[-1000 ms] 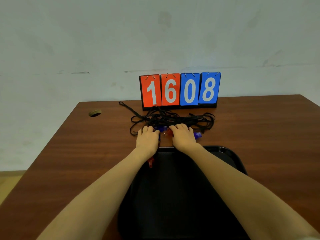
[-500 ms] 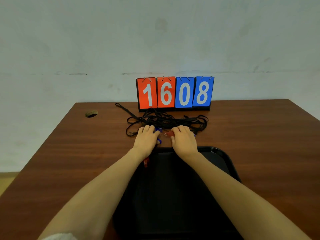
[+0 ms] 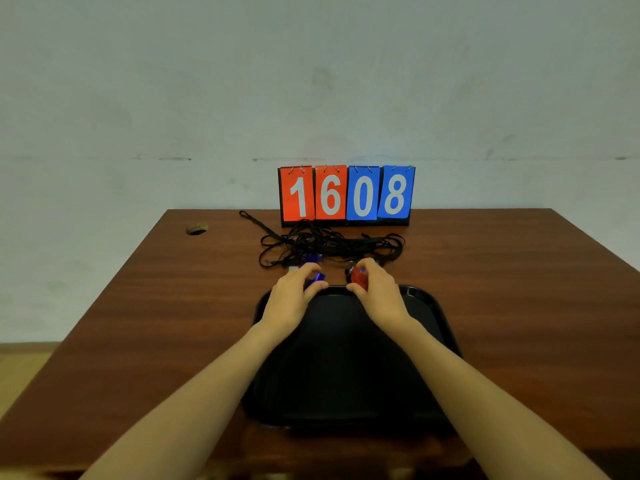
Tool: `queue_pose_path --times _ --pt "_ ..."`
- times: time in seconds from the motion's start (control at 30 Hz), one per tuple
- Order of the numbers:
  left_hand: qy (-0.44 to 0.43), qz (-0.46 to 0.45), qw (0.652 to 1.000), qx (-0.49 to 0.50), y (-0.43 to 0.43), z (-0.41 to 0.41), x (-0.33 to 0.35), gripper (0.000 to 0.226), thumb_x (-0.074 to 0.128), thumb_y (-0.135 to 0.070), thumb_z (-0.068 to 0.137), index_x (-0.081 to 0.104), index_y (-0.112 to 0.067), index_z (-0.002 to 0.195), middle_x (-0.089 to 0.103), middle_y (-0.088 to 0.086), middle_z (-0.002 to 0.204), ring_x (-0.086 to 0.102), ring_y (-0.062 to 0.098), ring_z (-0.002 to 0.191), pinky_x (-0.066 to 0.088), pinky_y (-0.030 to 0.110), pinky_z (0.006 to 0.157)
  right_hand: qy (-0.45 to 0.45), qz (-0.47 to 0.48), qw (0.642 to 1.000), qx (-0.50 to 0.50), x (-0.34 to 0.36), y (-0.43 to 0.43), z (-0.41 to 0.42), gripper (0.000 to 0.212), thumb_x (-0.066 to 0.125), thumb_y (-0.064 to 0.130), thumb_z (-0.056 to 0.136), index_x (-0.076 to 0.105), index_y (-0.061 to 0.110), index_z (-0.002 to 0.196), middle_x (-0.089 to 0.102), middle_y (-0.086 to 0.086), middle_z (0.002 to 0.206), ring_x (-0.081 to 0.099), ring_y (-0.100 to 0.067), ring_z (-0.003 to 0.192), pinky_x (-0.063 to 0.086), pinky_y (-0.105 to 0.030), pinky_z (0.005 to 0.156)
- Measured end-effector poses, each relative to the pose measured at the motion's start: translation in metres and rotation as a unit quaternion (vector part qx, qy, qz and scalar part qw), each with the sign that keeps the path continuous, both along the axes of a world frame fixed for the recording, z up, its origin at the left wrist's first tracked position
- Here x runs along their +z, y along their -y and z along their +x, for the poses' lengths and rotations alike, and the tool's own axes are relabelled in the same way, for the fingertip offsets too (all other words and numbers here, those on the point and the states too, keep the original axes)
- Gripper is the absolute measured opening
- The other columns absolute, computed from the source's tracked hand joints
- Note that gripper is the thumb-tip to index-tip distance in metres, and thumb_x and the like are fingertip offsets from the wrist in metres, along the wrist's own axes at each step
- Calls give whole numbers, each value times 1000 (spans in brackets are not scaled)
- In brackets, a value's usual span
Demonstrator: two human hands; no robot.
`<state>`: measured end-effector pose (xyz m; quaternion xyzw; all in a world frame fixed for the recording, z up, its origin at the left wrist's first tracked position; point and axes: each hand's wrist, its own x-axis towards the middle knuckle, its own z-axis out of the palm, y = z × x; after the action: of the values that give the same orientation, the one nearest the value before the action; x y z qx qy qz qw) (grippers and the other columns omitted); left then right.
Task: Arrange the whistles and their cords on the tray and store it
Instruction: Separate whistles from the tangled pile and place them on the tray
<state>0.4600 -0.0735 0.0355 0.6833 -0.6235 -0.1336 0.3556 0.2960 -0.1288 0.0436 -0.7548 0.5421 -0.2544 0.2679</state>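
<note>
Change noted: a second ago both hands lay flat over the whistles at the near edge of the cord pile. Now each has closed on one and drawn back to the tray's far rim. In my judgement the pickup is done and placing comes next.

Left side: the table [image 3: 138, 306] has a cable hole [image 3: 196, 229] near its far left corner, well apart from the work. The left hand [image 3: 294, 299] has its fingers curled round a blue whistle [image 3: 317, 279], held just above the tray rim. A second blue whistle [image 3: 311, 258] lies on the table just beyond it.

Centre: the black cords [image 3: 332, 241] lie tangled between the hands and the scoreboard [image 3: 346, 195]. Whether the held whistles are tied into that tangle cannot be told; if so, pulling back would likely drag the pile.

Right side: the right hand [image 3: 379, 294] pinches a red whistle [image 3: 358, 278] between thumb and fingers, at the rim. The tray [image 3: 434, 303] lies under both forearms with its floor bare. The table's right edge is well away, leaving open room.
</note>
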Motion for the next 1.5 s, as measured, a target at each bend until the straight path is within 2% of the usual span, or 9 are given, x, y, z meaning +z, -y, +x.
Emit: queue_pose_path --times 0.27,0.43,0.63,0.73,0.93,1.13,1.27,1.4,1.5 --pt "-36 52 997 54 -47 7 -4 35 63 -34 88 61 -14 117 55 -1 100 53 12 90 39 21 75 -62 53 995 49 -9 -27 20 28 58 21 92 48 20 118 51 -10 123 52 -28 109 45 -37 88" --pt "-42 56 993 94 -63 21 -10 28 61 -35 89 65 -13 105 53 -1 92 50 9 83 35 17 67 -105 56 991 61 -17 -35 46 41 59 26 91 43 19 128 51 -8 129 52 -26 115 45 -36 92" --pt "-73 49 991 97 -69 31 -17 25 62 -32 89 66 -12 103 55 2 106 52 11 91 40 22 80 -146 43 987 61 -26 -34 71 39 59 24 92 46 14 127 50 -9 128 53 -27 115 45 -36 94" --pt "-60 59 993 87 -68 33 -17 24 62 -34 89 64 -13 101 59 2 102 57 15 93 45 26 80 -146 33 987 52 -27 -30 76 38 59 23 92 46 13 127 49 -9 127 53 -26 113 45 -36 92" --pt "-50 49 996 55 -69 34 -14 38 57 -31 92 52 -23 129 62 4 113 58 19 106 48 31 90 -139 32 989 41 -28 -24 75 41 58 26 92 46 12 130 49 -10 127 53 -28 114 45 -36 91" --pt "-70 45 994 69 -67 35 -13 34 58 -30 91 59 -17 123 61 4 114 57 20 106 45 27 88 -166 54 981 81 -25 -26 72 56 55 18 90 38 11 142 43 -10 137 46 -26 124 41 -33 99" --pt "-65 57 994 73 -66 32 -13 37 60 -25 90 54 -17 126 59 4 117 56 19 108 42 22 86 -187 49 977 86 -25 -26 71 51 55 12 91 40 10 139 44 -11 136 47 -27 123 42 -34 99" --pt "-60 72 993 77 -64 26 -10 41 61 -19 89 50 -19 129 56 4 125 54 19 115 42 25 91 -184 42 978 82 -25 -26 70 50 57 17 93 39 10 139 43 -12 139 47 -28 125 41 -36 101" --pt "-62 82 991 83 -63 23 -7 39 61 -17 89 48 -19 126 56 3 125 54 19 116 43 28 94 -163 46 982 81 -23 -31 64 64 60 23 91 30 12 146 33 -9 146 41 -27 131 39 -37 106"
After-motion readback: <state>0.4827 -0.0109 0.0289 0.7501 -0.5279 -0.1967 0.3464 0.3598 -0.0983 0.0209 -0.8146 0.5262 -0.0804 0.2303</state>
